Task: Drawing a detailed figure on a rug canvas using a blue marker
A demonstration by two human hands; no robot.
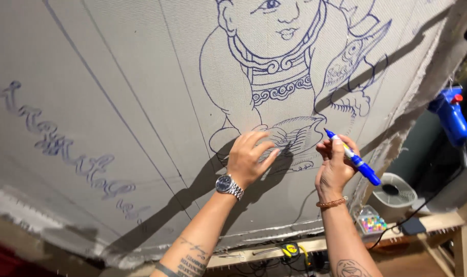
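Pressing spread fingers flat, left hand (250, 158) on drawn canvas (141, 102); right hand (335, 166) pinching blue marker (352, 156), tip touching the outlined figure (284, 77)

I am in a craft workshop, the kind where large textile pieces are made by hand. A big pale cloth (115, 77) is stretched taut on a frame before me, its raw frayed edge showing at the right and along the bottom, and it carries a blue line drawing of a figure (284, 77) plus ruled guide lines. A blue tool with a red trigger part (451, 118) hangs at the right. Below, a rough wooden ledge (438, 223) holds a clear box of coloured beads or pins (371, 221), a yellow tape measure (291, 250), a white round fan-like unit (395, 194) and trailing black cables (397, 225).
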